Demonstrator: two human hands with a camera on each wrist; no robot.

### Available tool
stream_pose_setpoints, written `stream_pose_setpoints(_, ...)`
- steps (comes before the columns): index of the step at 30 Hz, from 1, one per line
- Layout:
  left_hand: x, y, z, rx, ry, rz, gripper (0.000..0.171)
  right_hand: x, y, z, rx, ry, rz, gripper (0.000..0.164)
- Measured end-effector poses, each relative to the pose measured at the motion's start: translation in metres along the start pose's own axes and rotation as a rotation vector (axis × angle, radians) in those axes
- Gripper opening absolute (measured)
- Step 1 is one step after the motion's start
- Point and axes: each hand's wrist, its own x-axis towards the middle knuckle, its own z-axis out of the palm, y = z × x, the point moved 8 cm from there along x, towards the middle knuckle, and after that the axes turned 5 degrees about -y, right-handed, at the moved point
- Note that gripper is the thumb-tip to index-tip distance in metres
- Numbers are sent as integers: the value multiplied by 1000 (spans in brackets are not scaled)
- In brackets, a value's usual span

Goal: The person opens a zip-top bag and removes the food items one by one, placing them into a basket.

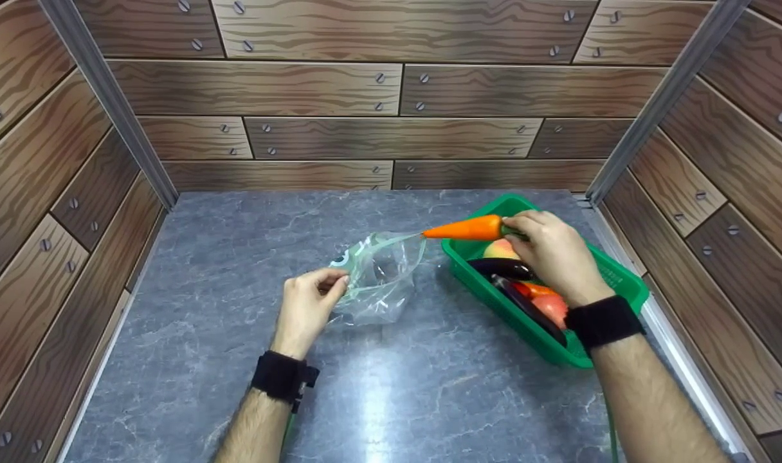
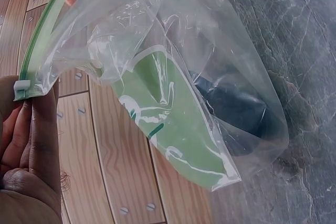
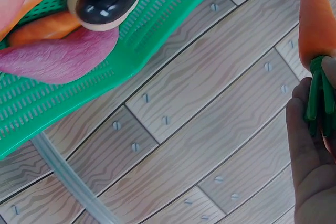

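Observation:
My left hand (image 1: 309,302) pinches the rim of a clear zip bag (image 1: 381,299) between thumb and fingers. In the left wrist view the bag (image 2: 247,51) hangs with its green label, and a white slider (image 2: 22,85) sits at the pinched corner. The bag's mouth gapes toward the right. My right hand (image 1: 555,254) grips an orange carrot (image 1: 465,228) by its green stalks (image 3: 317,90). The carrot lies level above the basket, its thin tip right at the bag's rim.
Below my right hand stands a green basket (image 1: 494,315) with dark eggplants (image 1: 526,305), a round red piece (image 1: 550,307) and other produce. A pink sweet potato (image 3: 68,59) shows in it in the right wrist view. Wood-patterned walls (image 1: 339,90) surround the grey table (image 1: 198,308).

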Motion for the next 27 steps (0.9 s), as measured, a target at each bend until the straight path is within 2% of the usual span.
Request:
stream_pose_setpoints(4, 0, 0, 0, 1, -2, 0, 11, -3, 10, -3, 13, 9, 33, 27)
stream_pose_setpoints(13, 0, 0, 0, 6, 1, -1, 11, -10, 34, -4, 31, -31, 121, 28)
stream_pose_setpoints(27, 0, 0, 0, 20, -3, 6, 12, -22, 69, 8, -47, -17, 204, 25)
